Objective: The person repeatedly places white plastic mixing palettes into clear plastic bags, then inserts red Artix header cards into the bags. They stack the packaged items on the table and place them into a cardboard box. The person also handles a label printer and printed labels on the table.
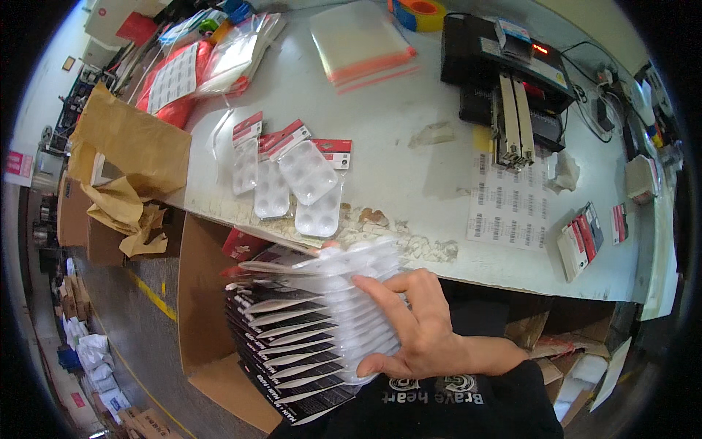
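A thick stack of packaged palettes [365,314] stands on edge over a cardboard box. These are white plastic trays with round wells, in clear bags with black and red cards. My right hand [417,329] grips the stack's right side, thumb near the bottom and fingers near the top. Only a fingertip of my left hand [330,246] shows, curled at the stack's far edge; the rest is hidden behind it. Several more bagged palettes [307,172] with red header cards lie overlapping on the white table [395,183] just beyond.
The open cardboard box [208,293] sits below the table edge. Brown paper [131,139] covers the left corner. Clear bags [358,44], tape rolls [420,13], a black machine [504,58] with a lit display, label sheets [508,205] and small carded packs [580,241] lie on the table.
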Tool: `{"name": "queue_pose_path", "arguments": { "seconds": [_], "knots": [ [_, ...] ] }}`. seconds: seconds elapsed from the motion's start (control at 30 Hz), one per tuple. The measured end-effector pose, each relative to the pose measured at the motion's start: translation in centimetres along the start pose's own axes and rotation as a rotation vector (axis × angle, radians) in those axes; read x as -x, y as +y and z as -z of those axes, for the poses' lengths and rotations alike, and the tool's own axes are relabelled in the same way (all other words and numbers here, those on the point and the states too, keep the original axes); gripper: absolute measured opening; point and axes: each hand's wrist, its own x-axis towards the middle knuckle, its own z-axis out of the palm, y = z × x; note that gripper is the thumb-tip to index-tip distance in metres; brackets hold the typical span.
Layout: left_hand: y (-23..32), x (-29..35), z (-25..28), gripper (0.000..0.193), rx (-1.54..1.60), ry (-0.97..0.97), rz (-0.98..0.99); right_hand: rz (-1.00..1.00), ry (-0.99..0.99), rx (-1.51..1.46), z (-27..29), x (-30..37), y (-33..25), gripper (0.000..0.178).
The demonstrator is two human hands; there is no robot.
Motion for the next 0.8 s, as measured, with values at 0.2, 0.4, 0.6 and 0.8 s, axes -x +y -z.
{"name": "queue_pose_path", "arguments": {
  "seconds": [0.2,0.4,0.6,0.8],
  "knots": [
    [0.5,-1.1,-1.2,0.125,-0.098,-0.074,-0.002,-0.014,0.013,0.011,0.3,-1.2,0.6,0.093],
    [4.2,-2.0,-4.3,0.127,-0.659,-0.346,-0.224,-0.018,-0.333,-0.282,1.3,0.1,5.8,0.144],
    [6.1,-7.8,-7.4,0.134,-1.353,-0.57,-0.606,-0.142,-0.082,-0.219,0.2,-0.1,14.5,0.132],
    [3.5,-10.7,-6.2,0.124,-1.149,-0.536,-0.641,-0.184,0.104,-0.181,-3.8,-0.1,16.5,0.118]
  ]
}}
